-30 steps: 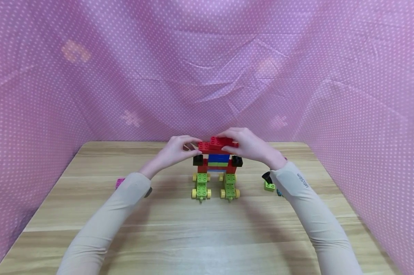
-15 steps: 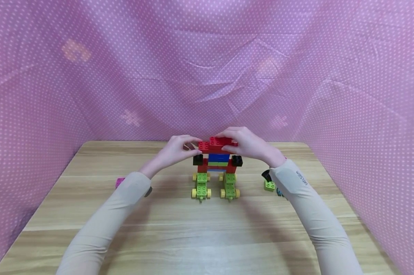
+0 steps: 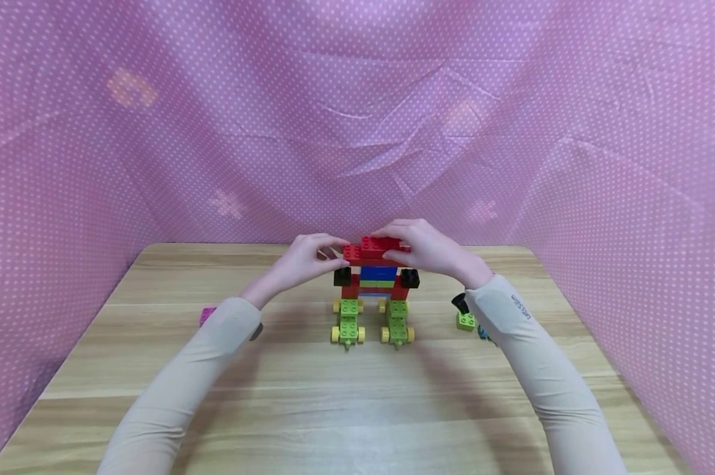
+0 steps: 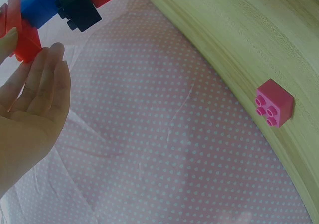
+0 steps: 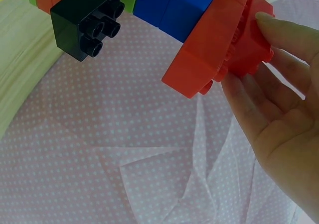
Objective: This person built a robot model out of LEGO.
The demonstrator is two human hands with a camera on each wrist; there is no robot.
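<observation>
Your right hand [image 3: 429, 251] pinches the small red brick [image 3: 380, 245] that sits on top of the block model [image 3: 374, 290], fingers over its far side and thumb on the near side; in the right wrist view the fingertips [image 5: 279, 32] lie against the red brick's [image 5: 251, 40] edge. Your left hand [image 3: 301, 260] comes in from the other side, its fingers fairly straight and close together, the tips touching the left end of the long red plate [image 3: 357, 254] just under that brick; the left wrist view shows the fingers [image 4: 47, 79] extended with the thumb tip against red plastic, so it braces rather than wraps. The model stands upright near the far middle of the wooden table [image 3: 334, 396]: two green wheeled feet [image 3: 348, 323] at the bottom, red legs, a blue and green middle, and a black brick [image 3: 409, 278] sticking out at each shoulder. A loose pink brick [image 4: 273, 103] lies on the table well to the left, behind your left sleeve. A green brick [image 3: 466, 321] with a black piece beside it lies just by your right sleeve. Pink dotted cloth [image 3: 357, 119] surrounds the table.
</observation>
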